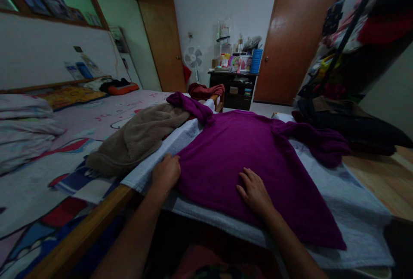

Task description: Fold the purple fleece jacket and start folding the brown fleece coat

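Observation:
A purple long-sleeved sweater (222, 158) lies spread out on a pale blue-grey cloth (348, 197), its hem towards me. One sleeve crosses the bed rail at the left; the other lies bunched at the right. At the left edge near the hem, the curled fingers of my left hand (166, 171) grip the sweater's side. My right hand (254, 188) rests on the lower middle of the sweater, palm down with its fingers apart. Next to the left sleeve, a brown fleecy garment (138, 137) lies on the bed.
A wooden bed rail (87, 227) runs along my left, beside the bed with its patterned sheet (26, 201). Dark folded clothes (351, 120) are piled at the right, near a wooden surface (380, 176). Farther back stand a black cabinet (234, 92) and a fan (193, 57).

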Available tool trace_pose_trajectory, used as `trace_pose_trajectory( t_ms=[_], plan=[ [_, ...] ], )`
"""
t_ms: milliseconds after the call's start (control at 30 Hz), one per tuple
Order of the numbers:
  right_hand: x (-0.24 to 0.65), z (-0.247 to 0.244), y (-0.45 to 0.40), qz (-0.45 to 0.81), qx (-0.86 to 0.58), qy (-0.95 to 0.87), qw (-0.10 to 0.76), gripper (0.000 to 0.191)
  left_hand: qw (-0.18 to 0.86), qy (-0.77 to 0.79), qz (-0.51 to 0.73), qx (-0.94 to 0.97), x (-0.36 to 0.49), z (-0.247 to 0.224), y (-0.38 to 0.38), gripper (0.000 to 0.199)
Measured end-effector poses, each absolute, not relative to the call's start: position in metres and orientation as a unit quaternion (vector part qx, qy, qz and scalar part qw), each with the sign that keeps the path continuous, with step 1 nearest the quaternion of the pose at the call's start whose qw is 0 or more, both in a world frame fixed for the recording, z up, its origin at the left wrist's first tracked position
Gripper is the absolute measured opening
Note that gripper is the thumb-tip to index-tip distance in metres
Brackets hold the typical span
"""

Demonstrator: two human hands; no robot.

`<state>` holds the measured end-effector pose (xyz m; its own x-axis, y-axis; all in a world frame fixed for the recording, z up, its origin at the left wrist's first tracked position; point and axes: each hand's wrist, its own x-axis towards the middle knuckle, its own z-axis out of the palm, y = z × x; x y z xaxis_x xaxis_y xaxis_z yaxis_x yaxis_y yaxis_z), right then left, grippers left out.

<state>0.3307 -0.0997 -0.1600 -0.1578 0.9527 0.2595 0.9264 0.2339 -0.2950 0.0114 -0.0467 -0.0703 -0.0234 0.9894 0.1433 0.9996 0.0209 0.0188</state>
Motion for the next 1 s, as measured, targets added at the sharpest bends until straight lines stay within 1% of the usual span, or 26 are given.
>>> trace_pose_trajectory(
  t_ms=[67, 133, 200, 267, 367, 433, 500, 633, 700, 767, 867, 933, 1000],
  plan=[
    [0.330, -0.160, -0.099, 0.034, -0.618, -0.761, 0.194, 0.043, 0.073, -0.713, -0.035, -0.696, 0.017, -0.071, -0.053, 0.033],
    [0.330, -0.159, -0.099, 0.036, -0.618, -0.763, 0.189, 0.045, 0.112, -0.693, -0.060, -0.710, 0.024, -0.074, -0.059, 0.034],
    [0.330, -0.160, -0.099, 0.038, -0.619, -0.763, 0.183, 0.046, 0.129, -0.647, -0.092, -0.746, 0.034, -0.081, -0.061, 0.040],
    [0.330, -0.160, -0.098, 0.039, -0.621, -0.762, 0.180, 0.047, 0.101, -0.580, -0.099, -0.802, 0.044, -0.094, -0.060, 0.044],
    [0.331, -0.161, -0.098, 0.039, -0.620, -0.763, 0.182, 0.047, 0.023, -0.515, -0.079, -0.854, 0.055, -0.118, -0.055, 0.042],
    [0.331, -0.161, -0.098, 0.039, -0.618, -0.764, 0.183, 0.046, -0.013, -0.532, -0.064, -0.844, 0.059, -0.132, -0.052, 0.048],
    [0.331, -0.160, -0.098, 0.039, -0.618, -0.764, 0.181, 0.046, -0.027, -0.574, -0.051, -0.816, 0.059, -0.139, -0.048, 0.057],
    [0.330, -0.159, -0.099, 0.039, -0.619, -0.765, 0.174, 0.047, -0.021, -0.634, -0.027, -0.772, 0.060, -0.134, -0.040, 0.070],
    [0.330, -0.159, -0.099, 0.038, -0.622, -0.763, 0.170, 0.047, -0.006, -0.664, -0.004, -0.748, 0.065, -0.124, -0.033, 0.068],
    [0.330, -0.159, -0.099, 0.038, -0.626, -0.761, 0.166, 0.048, 0.007, -0.674, 0.014, -0.739, 0.073, -0.116, -0.023, 0.060],
    [0.330, -0.160, -0.098, 0.039, -0.630, -0.758, 0.163, 0.049, 0.006, -0.610, 0.002, -0.793, 0.089, -0.112, -0.005, 0.049],
    [0.329, -0.161, -0.098, 0.041, -0.632, -0.758, 0.158, 0.049, -0.011, -0.557, -0.014, -0.830, 0.099, -0.117, 0.007, 0.049],
    [0.328, -0.161, -0.099, 0.046, -0.635, -0.757, 0.145, 0.050, -0.032, -0.546, -0.020, -0.837, 0.107, -0.127, 0.017, 0.052]
  ],
)
